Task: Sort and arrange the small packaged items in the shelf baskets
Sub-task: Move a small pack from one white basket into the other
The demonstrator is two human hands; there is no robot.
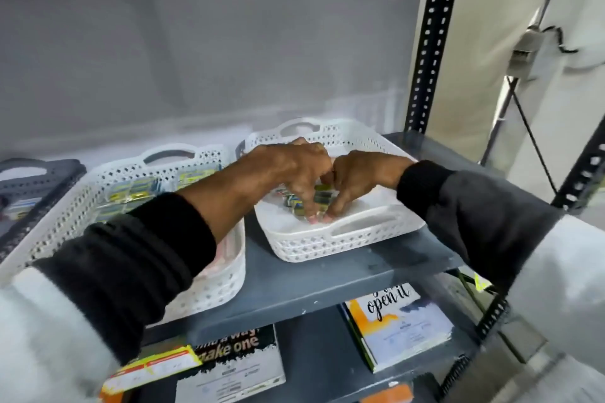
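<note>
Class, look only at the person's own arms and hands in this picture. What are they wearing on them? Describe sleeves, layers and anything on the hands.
Both arms wear a dark, close-fitting inner sleeve: left sleeve, right sleeve. Each ends in a snug cuff at the wrist. Higher up, a looser pale grey-white outer layer covers both arms. The left hand and right hand are bare: no gloves; no rings or watch can be seen.
</note>
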